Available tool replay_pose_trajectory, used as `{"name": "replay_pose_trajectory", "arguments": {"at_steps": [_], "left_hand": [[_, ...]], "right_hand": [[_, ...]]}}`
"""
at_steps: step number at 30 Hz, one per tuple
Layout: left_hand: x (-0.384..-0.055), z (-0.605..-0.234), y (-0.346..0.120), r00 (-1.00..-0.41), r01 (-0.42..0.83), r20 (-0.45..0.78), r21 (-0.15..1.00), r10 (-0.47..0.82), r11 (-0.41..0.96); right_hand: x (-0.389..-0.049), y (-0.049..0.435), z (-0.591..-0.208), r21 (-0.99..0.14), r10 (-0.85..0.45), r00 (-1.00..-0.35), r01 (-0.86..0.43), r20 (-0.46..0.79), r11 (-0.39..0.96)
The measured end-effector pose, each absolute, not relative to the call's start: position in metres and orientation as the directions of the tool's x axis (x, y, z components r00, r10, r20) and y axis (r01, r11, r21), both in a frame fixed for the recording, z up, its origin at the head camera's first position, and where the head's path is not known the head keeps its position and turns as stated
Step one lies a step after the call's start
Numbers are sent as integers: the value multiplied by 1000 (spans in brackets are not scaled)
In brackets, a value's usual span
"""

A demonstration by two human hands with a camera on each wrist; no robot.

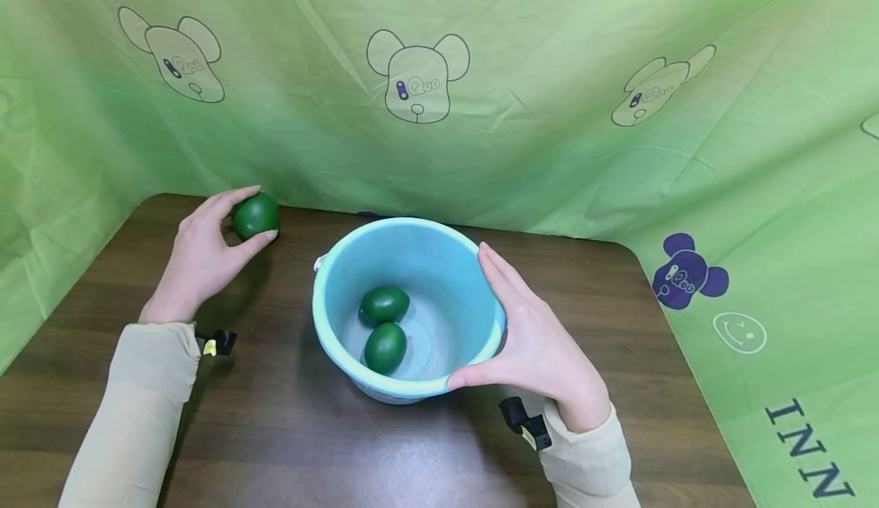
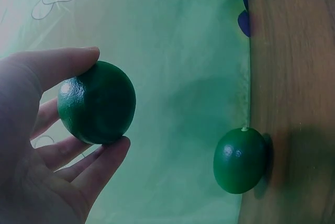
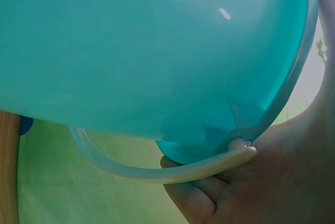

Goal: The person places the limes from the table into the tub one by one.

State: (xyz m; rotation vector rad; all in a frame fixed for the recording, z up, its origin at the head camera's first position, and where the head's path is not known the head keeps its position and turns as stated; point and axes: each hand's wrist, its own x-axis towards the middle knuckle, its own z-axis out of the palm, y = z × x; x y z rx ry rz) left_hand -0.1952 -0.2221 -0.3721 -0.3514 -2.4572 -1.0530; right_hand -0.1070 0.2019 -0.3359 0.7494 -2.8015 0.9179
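Note:
My left hand (image 1: 202, 252) pinches a dark green lime (image 1: 255, 215) between thumb and fingers at the table's back left. In the left wrist view that lime (image 2: 102, 103) is held above the table, apart from a second lime (image 2: 239, 161) resting on the wood; the head view hides this second one. Around the right side of a light blue bucket (image 1: 323, 310) my right hand (image 1: 539, 340) grips the rim, thumb at the near edge and fingers along the far side. Inside the bucket lie two limes (image 1: 385, 304), touching each other on its left side.
The brown wooden table (image 1: 268, 432) backs onto a green cloth (image 1: 522, 165) printed with bear heads, which also rises along both sides. A pale bucket handle (image 3: 141, 174) hangs below the rim beside the right hand's fingers.

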Motion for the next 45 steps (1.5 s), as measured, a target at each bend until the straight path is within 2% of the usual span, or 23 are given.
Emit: {"name": "replay_pose_trajectory", "arguments": {"at_steps": [23, 45], "left_hand": [[-192, -368, -209, -818, 483, 567, 589, 95, 647], [-187, -359, -201, -808, 504, 579, 579, 112, 641]], "right_hand": [[-107, 202, -337, -518, -423, -871, -489, 249, 702], [-108, 202, -337, -533, -422, -873, -484, 243, 694]]}}
